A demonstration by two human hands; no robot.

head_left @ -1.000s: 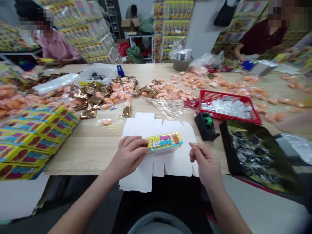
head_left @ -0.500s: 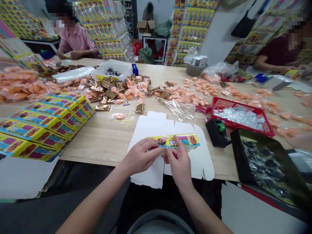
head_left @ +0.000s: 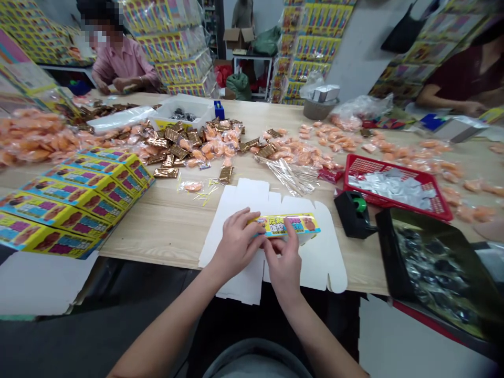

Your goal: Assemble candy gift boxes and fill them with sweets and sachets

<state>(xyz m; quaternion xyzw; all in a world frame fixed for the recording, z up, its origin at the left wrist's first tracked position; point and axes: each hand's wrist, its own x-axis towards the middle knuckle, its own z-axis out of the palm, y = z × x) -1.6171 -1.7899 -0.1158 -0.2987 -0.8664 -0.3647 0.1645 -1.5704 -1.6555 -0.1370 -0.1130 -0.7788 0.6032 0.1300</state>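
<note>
Printed box (head_left: 289, 226): one, gripped by two hands, left hand (head_left: 236, 245) and right hand (head_left: 284, 262). Tape dispenser (head_left: 354, 212): one. Red basket (head_left: 397, 205): one. Black tray (head_left: 388, 252): one. White tub (head_left: 205, 113): one. Grey bowl (head_left: 317, 110): one. White card blanks (head_left: 236, 202): one stack, sheets uncountable. Orange packets (head_left: 303, 152), gold packets (head_left: 173, 149): dozens each, too many to tally. Yellow cartons (head_left: 79, 194): several overlapping, exact number unclear. Other people at the surface (head_left: 169, 226): two, person in pink (head_left: 126, 65), person in dark red (head_left: 460, 79).

Bright, even indoor light is washing over the table (head_left: 169, 231), casting only faint shadows. Silver foil (head_left: 389, 189) on the table is glinting. Beyond the table's far edge, stacked boxes (head_left: 177, 37) are bending and blurring; below it, everything is sitting dim.
</note>
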